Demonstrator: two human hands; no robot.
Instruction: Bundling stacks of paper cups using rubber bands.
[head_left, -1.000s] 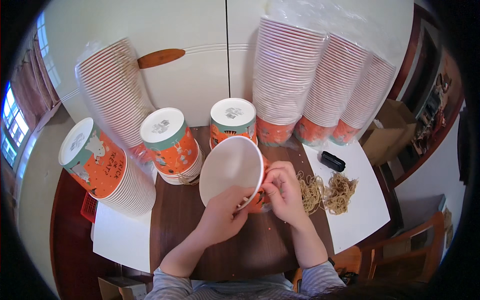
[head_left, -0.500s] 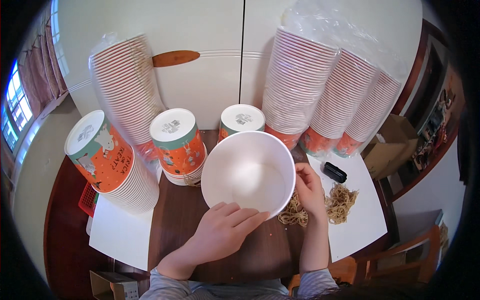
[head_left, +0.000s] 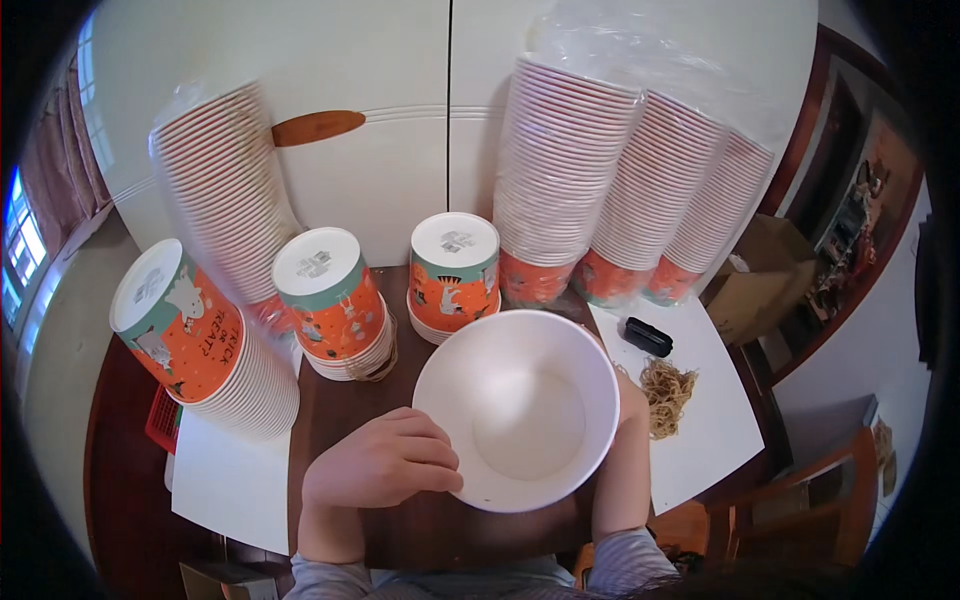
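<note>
A large white paper bucket (head_left: 515, 410) is tilted with its round mouth toward me, showing a bare white inside. At its lower left rim, my left hand (head_left: 385, 460) has its fingers curled and pressed to the edge. My right hand (head_left: 630, 400) supports the bucket from behind its right side; its fingers are mostly hidden by the wall. Just right of that hand lies a pile of tan rubber bands (head_left: 668, 397). Beyond the bucket stands an upside-down orange and green bucket stack (head_left: 453, 290), with another short stack (head_left: 335, 320) to its left, a rubber band hanging at its side.
A taller unwrapped bucket stack (head_left: 205, 340) leans at the left. Plastic-wrapped stacks stand at back left (head_left: 225, 180) and back right (head_left: 565, 170). A black oblong object (head_left: 647, 337) lies near the bands. A cardboard box (head_left: 765, 270) and wooden chair (head_left: 800, 500) are at the right.
The bucket has come lower and nearer, its mouth turned more toward me. My left hand has shifted left along the rim, and my right hand has slid behind the wall. The whole view has shifted slightly.
</note>
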